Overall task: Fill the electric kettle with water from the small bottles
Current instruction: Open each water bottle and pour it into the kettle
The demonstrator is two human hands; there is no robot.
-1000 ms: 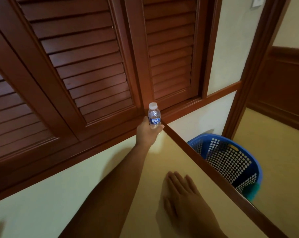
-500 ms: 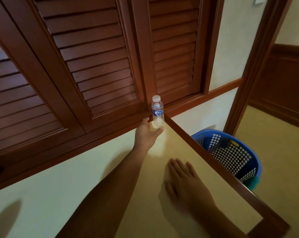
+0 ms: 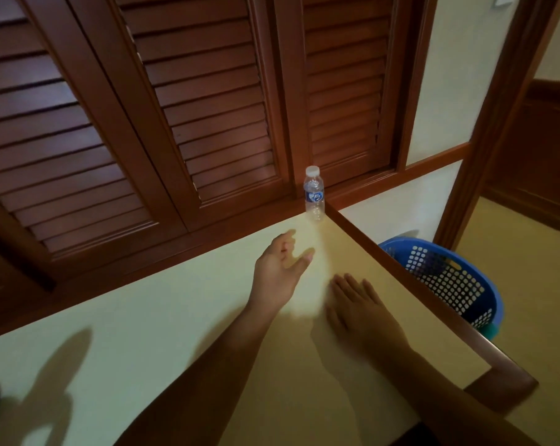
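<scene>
1 small bottle [image 3: 314, 197] is seen standing upright, cap on, at the far corner of a pale yellow tabletop [image 3: 175, 333], close against the sill of dark louvred shutters [image 3: 182, 101]. The left hand [image 3: 280, 268] is held just short of it with fingers spread and nothing gripped; a clear gap of tabletop is visible between fingertips and bottle. The right hand [image 3: 359, 305] is laid flat, palm down, on the table near its wooden edge, likewise empty.

No electric kettle is shown anywhere in the view, and no second bottle can be made out. The bottle looks largely clear through its lower half, though whether it holds water cannot be told in this dim light. With the cap in place and no kettle in sight, it is judged that pouring from this bottle is either finished or not begun; which of the 2 cannot be settled here.

A blue perforated basket [image 3: 449, 281] is seen on the floor beyond the table's right edge.
</scene>
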